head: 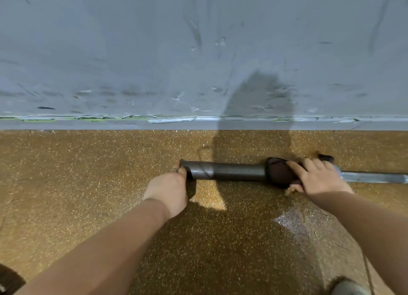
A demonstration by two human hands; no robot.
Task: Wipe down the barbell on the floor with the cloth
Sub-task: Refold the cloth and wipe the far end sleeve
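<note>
Apparently right hand grips cloth, barbell.

Near, ochre stone floor speckled white; dark grey round steel barbell, paler silver rightward; dark maroon crumpled cloth; far, scuffed blue-grey painted wall.

Moderately bright indoor light comes from behind, throwing a soft dark shadow up the scuffed grey painted wall and a harder one beside the left hand. A pale glare patch sheens the speckled ochre floor. The wall's marks look smeared, and the lower corners are stretched.
</note>
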